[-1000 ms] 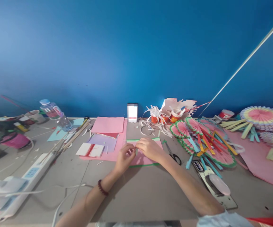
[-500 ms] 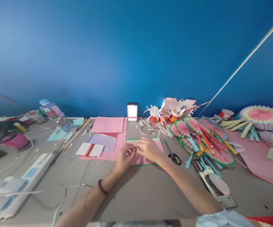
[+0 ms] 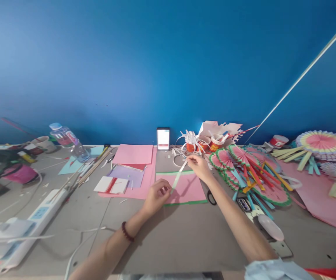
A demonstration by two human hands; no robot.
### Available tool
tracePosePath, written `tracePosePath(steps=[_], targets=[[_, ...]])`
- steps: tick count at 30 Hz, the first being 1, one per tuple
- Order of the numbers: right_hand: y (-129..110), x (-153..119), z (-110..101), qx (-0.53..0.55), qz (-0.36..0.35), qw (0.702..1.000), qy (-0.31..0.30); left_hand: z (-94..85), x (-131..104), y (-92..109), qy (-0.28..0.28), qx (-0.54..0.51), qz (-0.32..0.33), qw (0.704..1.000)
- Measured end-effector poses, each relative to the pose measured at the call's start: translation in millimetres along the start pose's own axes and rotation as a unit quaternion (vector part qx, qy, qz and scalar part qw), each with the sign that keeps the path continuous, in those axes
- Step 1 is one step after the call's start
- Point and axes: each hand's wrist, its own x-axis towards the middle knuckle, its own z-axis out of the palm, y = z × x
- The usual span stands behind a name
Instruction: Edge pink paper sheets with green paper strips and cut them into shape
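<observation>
A narrow pale green-white paper strip (image 3: 179, 175) stretches at a slant between my two hands, above a pink paper sheet (image 3: 189, 186) with green edges. Its lower end is pinched in my left hand (image 3: 157, 194), close to the sheet's left side. My right hand (image 3: 199, 166), higher and to the right, grips the upper end with thumb and fingertips. Under my right forearm, a pair of scissors (image 3: 211, 197) is mostly hidden; one black handle loop shows.
Folded paper fans (image 3: 245, 155) with coloured strips are heaped at right, beside a mobile phone (image 3: 281, 247). Pink sheets (image 3: 133, 153) and a white card (image 3: 121, 185) lie at left. Farther left are a plastic bottle (image 3: 79, 151) and a power strip (image 3: 44, 210). Red cups (image 3: 215, 144) stand along the wall.
My hands, close together before, have moved apart. My right hand went up and to the right, drawing the pale strip out straight between them. My left hand barely shifted.
</observation>
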Motion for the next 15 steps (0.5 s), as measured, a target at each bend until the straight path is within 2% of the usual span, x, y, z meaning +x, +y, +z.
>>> tracePosePath(steps=[4, 7, 10, 15], targets=[[24.4, 12.3, -19.0, -0.017, 0.063, 0.994, 0.086, -0.3, -1.7, 8.4, -0.073, -0.027, -0.010, 0.997], [40.2, 16.0, -32.8, -0.047, 0.108, 0.981, 0.153, -1.4, -1.5, 14.7, -0.108, -0.066, -0.026, 0.992], [50.8, 16.2, -42.5, -0.063, 0.137, 0.973, 0.176, -3.1, 0.5, 15.3, -0.100, -0.132, -0.059, 0.984], [54.7, 14.3, -40.5, -0.086, 0.114, 0.979, 0.148, -6.7, 3.4, 5.4, -0.032, -0.237, -0.121, 0.963]])
